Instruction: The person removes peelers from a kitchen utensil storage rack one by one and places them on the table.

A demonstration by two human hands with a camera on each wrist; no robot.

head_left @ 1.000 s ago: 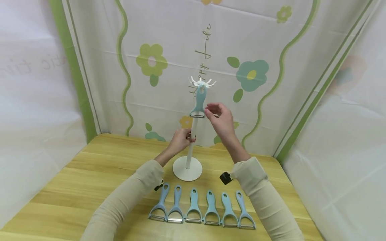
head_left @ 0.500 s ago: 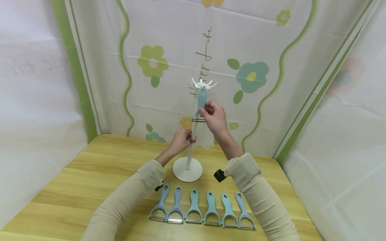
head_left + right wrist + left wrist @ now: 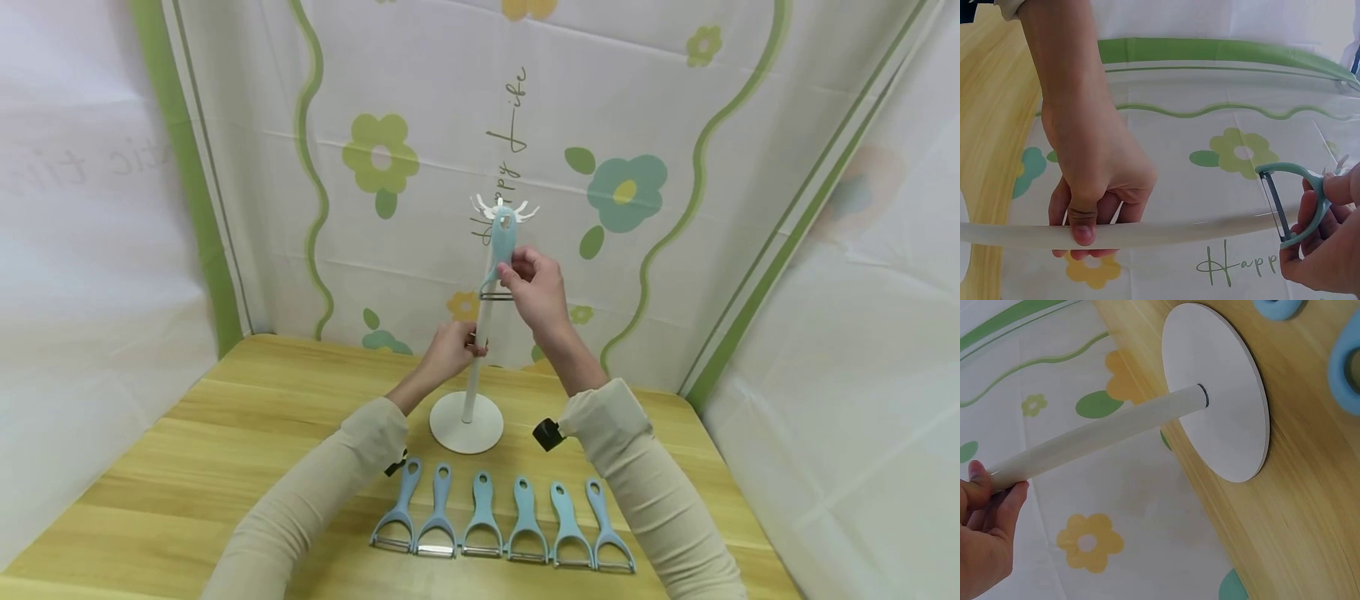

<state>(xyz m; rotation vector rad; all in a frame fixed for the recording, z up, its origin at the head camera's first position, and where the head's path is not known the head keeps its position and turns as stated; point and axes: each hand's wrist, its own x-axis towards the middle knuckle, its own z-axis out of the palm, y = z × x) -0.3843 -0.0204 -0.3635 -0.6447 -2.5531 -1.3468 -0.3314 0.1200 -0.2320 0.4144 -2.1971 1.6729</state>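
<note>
A white stand [image 3: 467, 423] has a round base, a slim pole and a crown of curved hooks [image 3: 517, 209] on top. My left hand [image 3: 448, 352] grips its pole [image 3: 1104, 434] partway up, thumb on one side and fingers on the other. Just below the hooks, my right hand [image 3: 538, 290] pinches a light blue-green peeler [image 3: 504, 237] near its blade end. The peeler is upright, handle hole at the hooks and blade [image 3: 1275, 206] downward, in front of the pole. Part of its frame is hidden behind my right fingers.
Several blue and blue-green peelers [image 3: 482, 498] lie in a row on the wooden table [image 3: 247, 433], in front of the base, handles pointing away from me. A flower-printed curtain [image 3: 450, 100] stands close behind the table, with pale sheets [image 3: 847, 333] along the sides.
My right hand has moved left from beside the peeler's blade end and now pinches it. The peeler has shifted slightly right. My left hand keeps its place on the pole.
</note>
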